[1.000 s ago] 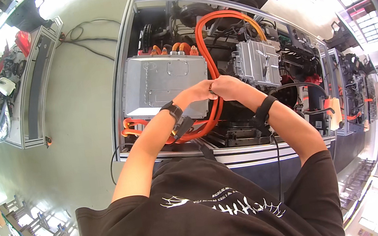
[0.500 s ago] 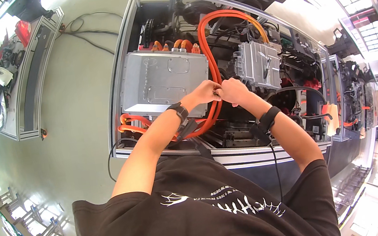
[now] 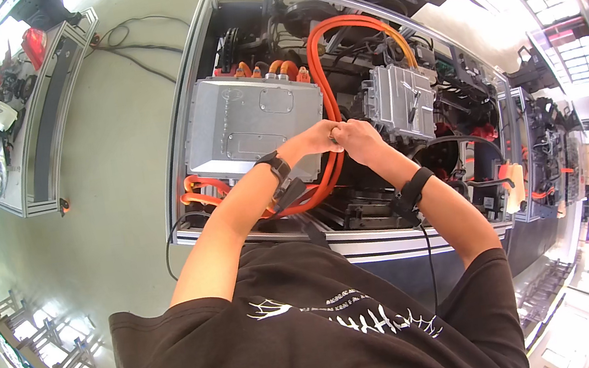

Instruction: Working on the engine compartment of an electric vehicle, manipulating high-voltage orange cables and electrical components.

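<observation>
My left hand (image 3: 320, 137) and my right hand (image 3: 359, 138) meet over thick orange cables (image 3: 325, 97), both with fingers curled closed. Between the fingertips is something small and dark that I cannot make out. Left of the cables sits a large silver-grey metal box (image 3: 255, 114) with orange connectors (image 3: 286, 70) along its far edge. To the right of my hands is a smaller ribbed grey metal unit (image 3: 400, 103), with a thin dark tool-like object (image 3: 414, 103) lying on top. Black bands with small modules are strapped round both wrists.
An aluminium-profile frame (image 3: 181, 125) surrounds these parts. A black cable hangs from my right wrist module. Further right are black hoses and a yellowish block (image 3: 512, 187). Across the floor at left stands another bench (image 3: 53, 127) carrying vehicle parts, with black cables (image 3: 140, 47) on the floor nearby.
Both hands stay together over the orange cables, shifting slightly left and up. The fingers have turned a little against each other.
</observation>
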{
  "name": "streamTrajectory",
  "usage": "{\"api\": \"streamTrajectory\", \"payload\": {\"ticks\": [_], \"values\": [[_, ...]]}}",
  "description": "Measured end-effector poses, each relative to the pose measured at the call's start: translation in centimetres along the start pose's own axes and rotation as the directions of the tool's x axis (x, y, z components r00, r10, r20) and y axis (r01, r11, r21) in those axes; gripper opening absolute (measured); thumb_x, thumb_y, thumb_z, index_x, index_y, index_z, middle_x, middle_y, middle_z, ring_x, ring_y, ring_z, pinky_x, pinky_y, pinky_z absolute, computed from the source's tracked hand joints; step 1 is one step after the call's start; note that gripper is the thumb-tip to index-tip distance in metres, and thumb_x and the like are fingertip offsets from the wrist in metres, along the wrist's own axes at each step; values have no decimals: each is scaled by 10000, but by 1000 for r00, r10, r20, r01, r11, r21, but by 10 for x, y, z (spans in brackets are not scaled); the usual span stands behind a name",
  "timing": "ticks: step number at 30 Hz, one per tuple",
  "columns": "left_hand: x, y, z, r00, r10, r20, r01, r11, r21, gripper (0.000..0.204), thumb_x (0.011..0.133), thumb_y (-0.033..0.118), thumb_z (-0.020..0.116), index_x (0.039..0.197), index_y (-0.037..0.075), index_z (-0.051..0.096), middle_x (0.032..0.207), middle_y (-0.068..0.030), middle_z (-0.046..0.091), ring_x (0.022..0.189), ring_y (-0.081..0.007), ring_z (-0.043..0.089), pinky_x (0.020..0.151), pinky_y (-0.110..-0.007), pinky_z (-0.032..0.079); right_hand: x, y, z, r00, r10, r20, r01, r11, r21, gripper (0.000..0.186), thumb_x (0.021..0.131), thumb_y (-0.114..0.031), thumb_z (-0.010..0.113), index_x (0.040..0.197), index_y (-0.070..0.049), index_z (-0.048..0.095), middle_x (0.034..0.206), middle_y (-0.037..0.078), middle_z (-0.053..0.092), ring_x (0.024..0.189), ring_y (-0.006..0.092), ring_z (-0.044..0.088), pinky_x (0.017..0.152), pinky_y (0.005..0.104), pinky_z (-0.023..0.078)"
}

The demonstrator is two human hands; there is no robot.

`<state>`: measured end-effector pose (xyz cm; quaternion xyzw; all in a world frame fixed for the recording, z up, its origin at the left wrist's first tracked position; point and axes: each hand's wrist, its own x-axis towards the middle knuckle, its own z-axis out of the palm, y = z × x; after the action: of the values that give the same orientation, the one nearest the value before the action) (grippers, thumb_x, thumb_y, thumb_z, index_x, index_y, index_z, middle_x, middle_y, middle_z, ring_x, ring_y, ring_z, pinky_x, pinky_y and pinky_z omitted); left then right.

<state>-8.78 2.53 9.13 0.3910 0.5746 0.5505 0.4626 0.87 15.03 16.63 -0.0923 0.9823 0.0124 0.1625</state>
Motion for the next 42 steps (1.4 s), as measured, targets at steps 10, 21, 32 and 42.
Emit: {"api": "streamTrajectory", "payload": {"ticks": [10,21,32,42], "values": [[-4,-13,-6,997,74,-36,-66,977,202,329,731,71,762,1020,-38,647,871,-83,695,805,-153,635,737,-311,507,-6,-20,-52,907,411,98,-422,885,198,341,891,-352,611,924,-18,676,894,206,696,869,385,682,773,453,545],[-2,-18,-2,997,68,39,-76,959,274,249,746,69,752,942,-11,621,857,-70,680,800,-161,615,750,-321,492,-4,-15,-42,981,179,76,-191,962,197,222,791,-167,691,947,-11,663,820,217,677,832,401,666,775,477,525],[-10,-12,-5,999,-31,35,25,987,161,324,747,195,790,992,25,665,830,-62,664,810,-207,616,778,-364,481,-7,-21,-32,995,11,-99,4,988,153,236,738,-86,649,968,-39,623,916,133,681,892,357,655,764,462,518],[-11,-33,9,997,62,-37,-55,986,160,295,775,241,737,958,33,633,855,-119,679,831,-247,646,772,-371,493,-4,-29,-32,922,387,36,-385,897,217,498,890,-453,583,781,15,711,768,245,680,772,410,682,734,472,543]]}}
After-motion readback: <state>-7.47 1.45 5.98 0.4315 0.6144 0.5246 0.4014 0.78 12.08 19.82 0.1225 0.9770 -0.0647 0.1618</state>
